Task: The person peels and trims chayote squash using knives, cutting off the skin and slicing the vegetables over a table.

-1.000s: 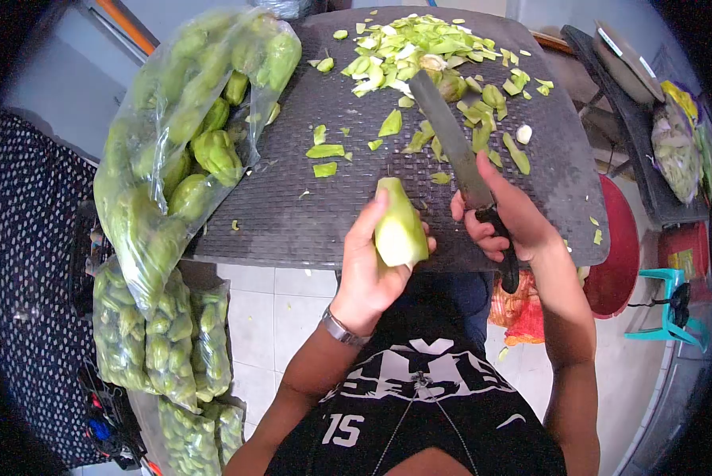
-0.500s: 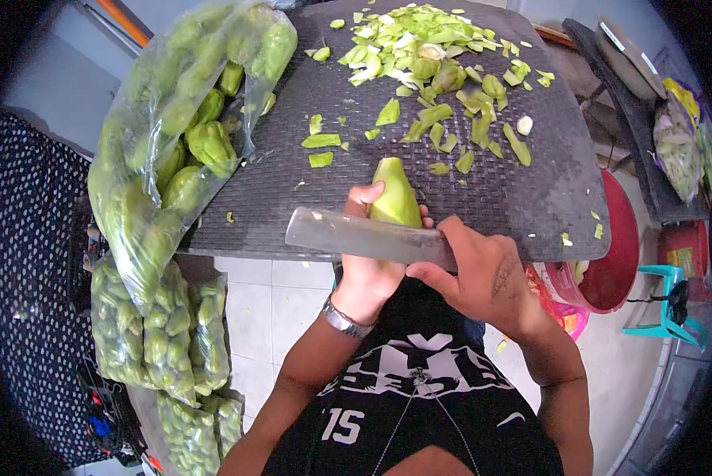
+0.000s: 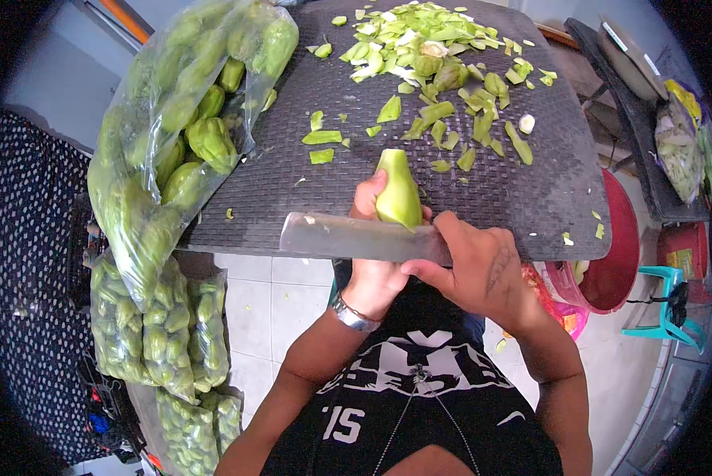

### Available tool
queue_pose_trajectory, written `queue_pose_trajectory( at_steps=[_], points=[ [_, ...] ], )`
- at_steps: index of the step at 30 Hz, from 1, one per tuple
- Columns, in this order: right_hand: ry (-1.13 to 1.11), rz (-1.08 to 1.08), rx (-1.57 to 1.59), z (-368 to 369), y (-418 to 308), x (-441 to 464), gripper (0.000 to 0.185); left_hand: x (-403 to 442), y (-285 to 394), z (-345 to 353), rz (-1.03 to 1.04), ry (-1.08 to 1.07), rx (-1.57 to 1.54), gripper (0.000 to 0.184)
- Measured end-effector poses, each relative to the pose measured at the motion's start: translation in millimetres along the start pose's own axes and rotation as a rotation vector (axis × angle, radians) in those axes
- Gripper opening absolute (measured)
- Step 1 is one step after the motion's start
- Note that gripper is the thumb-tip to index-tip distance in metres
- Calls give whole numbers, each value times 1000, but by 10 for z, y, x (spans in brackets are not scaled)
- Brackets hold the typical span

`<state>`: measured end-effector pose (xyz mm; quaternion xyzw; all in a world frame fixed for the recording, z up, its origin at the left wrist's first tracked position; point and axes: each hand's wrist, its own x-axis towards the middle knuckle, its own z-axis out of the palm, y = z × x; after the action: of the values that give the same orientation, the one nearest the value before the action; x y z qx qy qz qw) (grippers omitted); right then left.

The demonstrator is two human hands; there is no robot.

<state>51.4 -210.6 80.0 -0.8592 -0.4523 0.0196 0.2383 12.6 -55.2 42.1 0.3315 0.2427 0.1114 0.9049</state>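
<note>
In the head view, the clock is centred on the pale green pear-shaped vegetable (image 3: 399, 193), which is over the near edge of the dark woven-textured table (image 3: 284, 186), narrow end toward 12 o'clock. The left hand (image 3: 374, 279) is clamped on it, thumb on the 9 o'clock side and fingertips showing on the other. The right hand (image 3: 483, 268) has its fingers closed around the base of the knife (image 3: 352, 238), thumb laid along the near side; how they sit on the handle is hidden. The broad blade points to 9 o'clock, crossing in front of the left palm and hiding part of it, close against the vegetable's lower end.

At 12 o'clock is a heap of green peelings (image 3: 419, 36), with duller scraps (image 3: 483, 123) spread toward 1 and a small white-faced piece (image 3: 526, 124) at 2. A few flat peels (image 3: 322, 137) lie at 10. A large clear bag of green vegetables (image 3: 146, 151) takes up the table's side from 9 to 10 and hangs over its edge. Smaller filled bags (image 3: 164, 329) stand below at 8. A red tub (image 3: 619, 246) sits past the table edge between 3 and 4, the teal stool (image 3: 667, 278) beyond it.
</note>
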Motion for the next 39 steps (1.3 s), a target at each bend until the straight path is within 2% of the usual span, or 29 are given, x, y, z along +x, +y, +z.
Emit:
queue_pose_trajectory(
  at_steps=[3, 10, 13, 19, 24, 25, 28, 29, 30, 33, 37, 39],
  points=[
    [28, -26, 33, 71, 59, 3, 71, -25, 37, 1, 6, -6, 16, 53],
    [65, -30, 6, 117, 134, 49, 64, -81, 27, -72, 11, -89, -13, 53],
    [66, -16, 0, 114, 158, 68, 63, -56, -7, -51, 54, -17, -38, 52],
    [70, 0, 15, 158, 241, 107, 63, -27, -64, -101, 29, 3, -124, 47],
    [72, 13, -48, 149, 261, 131, 59, -38, -13, -159, -75, -33, -182, 44],
    [87, 96, -29, 133, 302, 158, 59, -63, 8, -177, -106, -35, -205, 43],
    [87, 316, 84, 17, 562, 290, 58, -219, 158, -104, -130, -228, -179, 42],
    [54, 370, 158, -45, 659, 325, 57, -209, 165, -133, -117, -249, -194, 44],
    [18, 423, 232, -84, 728, 340, 57, -193, 159, -124, -108, -170, -153, 45],
    [-15, 413, 575, -108, 672, 373, 53, -49, 164, -1, -81, -10, -84, 48],
    [-59, 257, 329, -82, 248, 275, 52, 141, 95, -210, -92, -140, -121, 44],
    [-35, 182, 202, -9, 139, 229, 55, 143, -44, -245, 68, -194, -119, 42]
  ],
)
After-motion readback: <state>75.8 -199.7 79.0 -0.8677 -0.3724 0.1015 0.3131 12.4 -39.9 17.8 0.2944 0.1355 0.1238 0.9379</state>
